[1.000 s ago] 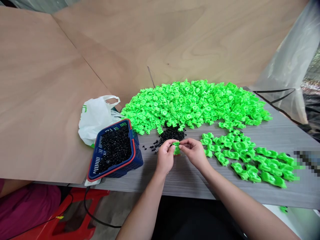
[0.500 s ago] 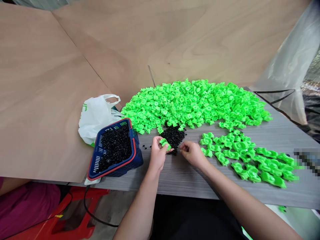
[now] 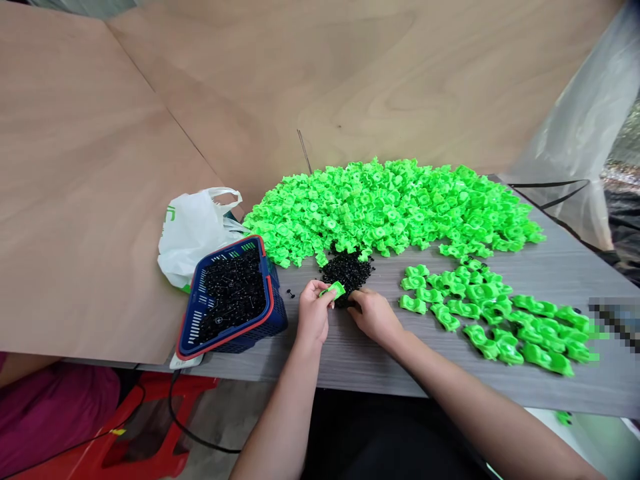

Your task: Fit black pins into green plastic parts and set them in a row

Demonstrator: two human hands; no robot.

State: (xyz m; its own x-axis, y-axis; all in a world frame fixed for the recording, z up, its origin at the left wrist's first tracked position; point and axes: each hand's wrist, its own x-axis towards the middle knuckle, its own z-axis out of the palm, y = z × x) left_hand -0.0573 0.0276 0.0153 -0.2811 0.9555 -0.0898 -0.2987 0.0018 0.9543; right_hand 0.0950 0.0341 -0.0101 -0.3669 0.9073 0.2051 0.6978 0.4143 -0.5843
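My left hand [image 3: 315,312] is closed on a small green plastic toy car body [image 3: 333,291], held between thumb and fingers above the table. Just right of it, my right hand [image 3: 374,315] reaches to the near edge of a pile of small black wheel axles [image 3: 348,269]. Its fingers are pinched together at the pile, and their tips are partly hidden, so what they grip cannot be made out. Behind the black pile spreads a big heap of the same green bodies [image 3: 390,207]. To the right of my hands lie several green pieces, some with black wheels [image 3: 487,293].
A blue basket [image 3: 273,293] with a red rim, full of black axles, stands at left beside a white plastic bag [image 3: 187,233]. One loose axle [image 3: 291,293] lies near the basket. Wooden panels [image 3: 350,87] rise behind the grey table [image 3: 360,363]. Another person's sleeve [image 3: 60,413] shows lower left.
My right hand has moved left and in to the edge of the black pile. In my left hand the green car body has turned and tilted.
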